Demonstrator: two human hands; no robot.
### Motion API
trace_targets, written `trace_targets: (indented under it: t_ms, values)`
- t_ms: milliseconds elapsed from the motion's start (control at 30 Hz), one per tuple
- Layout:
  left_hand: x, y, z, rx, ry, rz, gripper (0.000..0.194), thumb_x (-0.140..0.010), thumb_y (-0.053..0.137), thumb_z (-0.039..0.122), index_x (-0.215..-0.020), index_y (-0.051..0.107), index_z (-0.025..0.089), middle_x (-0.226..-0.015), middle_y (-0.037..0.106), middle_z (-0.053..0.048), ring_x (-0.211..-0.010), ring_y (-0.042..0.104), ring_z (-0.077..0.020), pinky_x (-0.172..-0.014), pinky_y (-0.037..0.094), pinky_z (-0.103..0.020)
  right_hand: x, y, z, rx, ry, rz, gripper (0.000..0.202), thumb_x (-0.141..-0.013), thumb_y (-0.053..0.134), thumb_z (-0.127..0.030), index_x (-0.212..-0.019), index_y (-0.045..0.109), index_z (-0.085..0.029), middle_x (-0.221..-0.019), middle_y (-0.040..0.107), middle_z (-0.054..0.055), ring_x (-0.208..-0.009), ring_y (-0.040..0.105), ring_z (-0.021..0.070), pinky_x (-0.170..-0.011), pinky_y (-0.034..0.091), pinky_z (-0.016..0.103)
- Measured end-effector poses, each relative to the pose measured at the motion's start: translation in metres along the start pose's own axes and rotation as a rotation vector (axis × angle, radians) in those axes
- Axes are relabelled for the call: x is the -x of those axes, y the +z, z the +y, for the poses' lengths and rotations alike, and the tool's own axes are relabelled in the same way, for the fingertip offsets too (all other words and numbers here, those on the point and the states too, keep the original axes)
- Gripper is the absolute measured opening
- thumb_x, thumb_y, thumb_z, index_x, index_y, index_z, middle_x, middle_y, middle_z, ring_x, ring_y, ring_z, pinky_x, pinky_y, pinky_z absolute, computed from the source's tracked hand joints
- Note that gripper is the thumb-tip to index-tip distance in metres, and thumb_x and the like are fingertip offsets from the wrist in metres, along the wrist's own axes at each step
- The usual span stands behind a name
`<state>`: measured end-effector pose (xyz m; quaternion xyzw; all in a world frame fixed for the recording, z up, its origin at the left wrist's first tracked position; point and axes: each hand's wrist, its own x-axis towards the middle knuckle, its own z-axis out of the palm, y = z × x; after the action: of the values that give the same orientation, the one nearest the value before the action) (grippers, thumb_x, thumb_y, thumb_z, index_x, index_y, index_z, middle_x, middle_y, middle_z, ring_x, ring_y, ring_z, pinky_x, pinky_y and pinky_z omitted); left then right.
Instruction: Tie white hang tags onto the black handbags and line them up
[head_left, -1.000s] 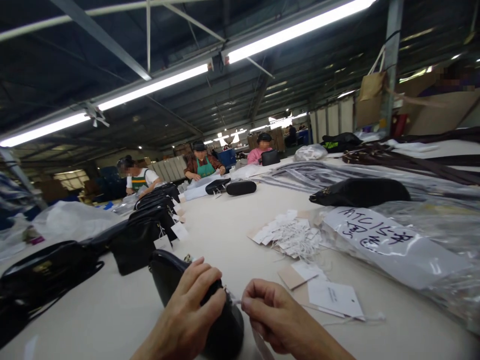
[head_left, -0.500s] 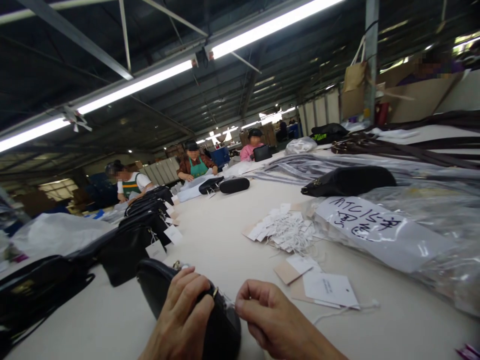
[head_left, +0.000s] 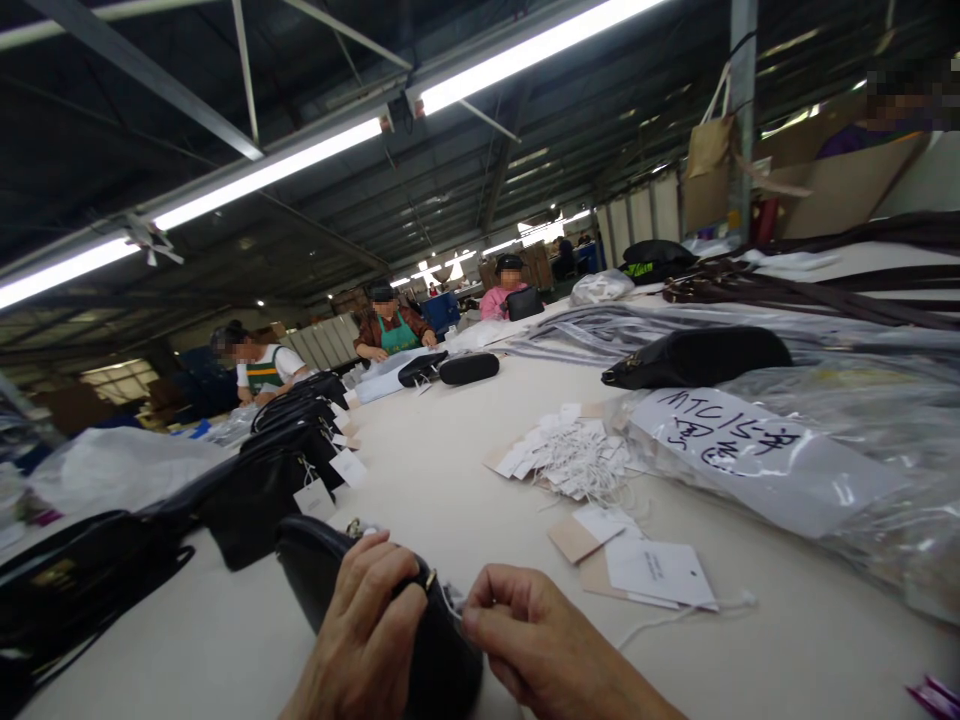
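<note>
A small black bag (head_left: 322, 575) lies on the pale table (head_left: 450, 480) at the near edge. My left hand (head_left: 367, 635) grips its top by a small gold ring. My right hand (head_left: 525, 645) sits just right of it, fingers pinched on a thin white string (head_left: 452, 606) that runs to that ring. A white paper tag (head_left: 656, 573) with a string lies a little to the right of my hands, apart from them.
A row of black bags (head_left: 292, 440) with white tags stands at left. A heap of strung tags (head_left: 570, 455) lies mid-table. Clear plastic bags with a handwritten label (head_left: 727, 435) fill the right. Another black bag (head_left: 697, 357) lies behind. Three people work at the far end.
The view dropped and swung slightly. My right hand moved a little left, closer to the bag's ring, still pinching the string. The left hand keeps its grip.
</note>
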<state>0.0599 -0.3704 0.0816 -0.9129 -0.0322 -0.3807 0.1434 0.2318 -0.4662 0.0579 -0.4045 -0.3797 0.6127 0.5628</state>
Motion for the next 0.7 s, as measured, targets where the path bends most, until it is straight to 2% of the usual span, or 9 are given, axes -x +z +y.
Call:
trace_targets:
  t_ms: [367,600,700]
  values:
    - [-0.008,-0.004,0.006,-0.025,0.045,0.011,0.031,-0.080,0.045,-0.012,-0.094,0.057,0.013,-0.103,0.054,-0.007,-0.102,0.053,-0.0188,-0.109,0.040,-0.043,0.000,-0.001,-0.003,-0.030,-0.035,-0.006,0.019,-0.065,0.062,-0.036,-0.064,0.049,-0.023,-0.034,0.037,-0.015,-0.030,0.021,0.0017,-0.037,0.016,0.021]
    - [0.001,-0.007,-0.012,-0.056,0.015,-0.013,0.027,-0.085,0.047,-0.010,-0.095,0.055,0.014,-0.102,0.053,-0.008,-0.109,0.051,-0.0209,-0.109,0.038,-0.041,0.001,0.001,-0.005,-0.003,-0.031,0.027,0.020,-0.064,0.062,-0.039,-0.064,0.049,-0.023,-0.034,0.037,-0.016,-0.030,0.020,0.0016,-0.038,0.017,0.022]
    - [0.007,-0.010,-0.016,-0.028,-0.010,-0.075,0.025,-0.088,0.047,-0.007,-0.100,0.055,0.014,-0.109,0.054,-0.010,-0.117,0.049,-0.0232,-0.111,0.036,-0.043,0.001,0.002,-0.003,0.002,-0.016,0.034,0.022,-0.066,0.063,-0.040,-0.065,0.049,-0.023,-0.035,0.038,-0.015,-0.030,0.021,0.0017,-0.040,0.019,0.022]
